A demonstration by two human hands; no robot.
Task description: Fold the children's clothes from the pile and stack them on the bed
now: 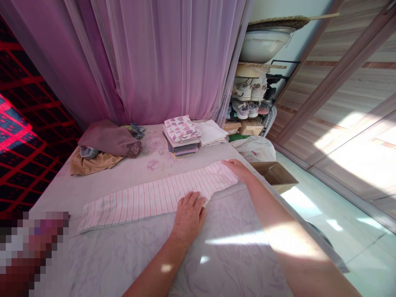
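A pair of white pants with pink stripes (139, 198) lies stretched across the bed, doubled lengthwise into a long flat strip. My left hand (189, 216) rests palm down on its near edge, fingers lying on the cloth and slightly bent. At the right end, my right hand (236, 168) pinches the far corner of the pants between thumb and fingers. Behind them stands a stack of folded clothes (182, 138), topped by a white piece with a pink and purple print. Folded white cloth (213, 133) lies against the stack's right side.
A loose heap of brown and mauve clothes (108, 142) lies at the bed's far left. Purple curtains (173, 57) hang behind. Right of the bed are an open cardboard box (274, 175), a white plastic bag (255, 147), a shoe rack (247, 99) and a wooden wardrobe (340, 90).
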